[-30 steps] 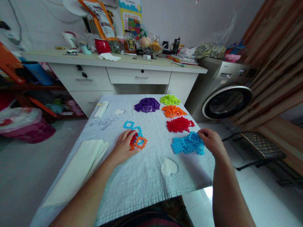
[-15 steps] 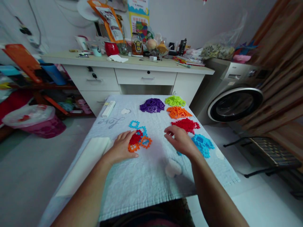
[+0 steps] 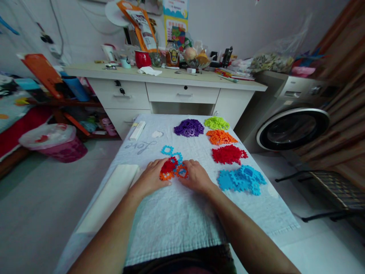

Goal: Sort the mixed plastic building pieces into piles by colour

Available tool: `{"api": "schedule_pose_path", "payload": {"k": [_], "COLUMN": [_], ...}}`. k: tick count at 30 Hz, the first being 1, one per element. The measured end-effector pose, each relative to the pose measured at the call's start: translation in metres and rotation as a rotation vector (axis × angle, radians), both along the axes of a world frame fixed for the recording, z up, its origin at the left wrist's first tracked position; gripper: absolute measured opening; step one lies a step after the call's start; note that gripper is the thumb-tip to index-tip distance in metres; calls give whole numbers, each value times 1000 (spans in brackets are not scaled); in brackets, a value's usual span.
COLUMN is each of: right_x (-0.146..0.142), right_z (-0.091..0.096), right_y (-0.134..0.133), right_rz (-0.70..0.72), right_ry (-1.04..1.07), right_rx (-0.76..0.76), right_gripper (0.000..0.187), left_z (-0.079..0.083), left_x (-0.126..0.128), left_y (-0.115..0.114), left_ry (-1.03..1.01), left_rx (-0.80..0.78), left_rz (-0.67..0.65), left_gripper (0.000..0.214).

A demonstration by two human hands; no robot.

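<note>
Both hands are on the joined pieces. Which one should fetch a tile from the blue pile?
Right, probably. The right hand sits on the side of the blue pile, only bare cloth between. The left hand rests on the joined pieces from the far side and would have to cross over.

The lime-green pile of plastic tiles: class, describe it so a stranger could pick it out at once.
On the pale blue cloth-covered table, plastic tile piles line the right side. The lime-green pile is farthest away, beyond the orange pile and right of the purple pile; it alone is green.
</note>
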State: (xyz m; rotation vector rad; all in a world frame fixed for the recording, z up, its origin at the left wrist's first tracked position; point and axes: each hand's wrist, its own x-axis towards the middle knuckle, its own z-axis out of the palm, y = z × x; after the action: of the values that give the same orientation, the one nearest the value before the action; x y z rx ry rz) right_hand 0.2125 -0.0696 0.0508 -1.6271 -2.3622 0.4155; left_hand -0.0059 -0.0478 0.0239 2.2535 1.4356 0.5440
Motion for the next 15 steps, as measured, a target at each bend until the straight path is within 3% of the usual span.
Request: {"api": "schedule_pose_path", "payload": {"k": [4, 9, 15], "right_x": [5, 19, 56], "right_z": [7, 9, 24], "right_y": [-1, 0, -4], "right_rz": [2, 27, -97], "right_ry": [39, 179, 382], "right_rx": [-12, 48, 149], "right_gripper": [20, 30, 31], "left_z": [-1, -1, -7], "left_x": [7, 14, 13], "left_y": [-1, 0, 2], "left_ry": [-63, -103, -98], "left_rx": [27, 53, 55], "left_rz": [15, 42, 47], "left_gripper": [78, 76, 78]}}
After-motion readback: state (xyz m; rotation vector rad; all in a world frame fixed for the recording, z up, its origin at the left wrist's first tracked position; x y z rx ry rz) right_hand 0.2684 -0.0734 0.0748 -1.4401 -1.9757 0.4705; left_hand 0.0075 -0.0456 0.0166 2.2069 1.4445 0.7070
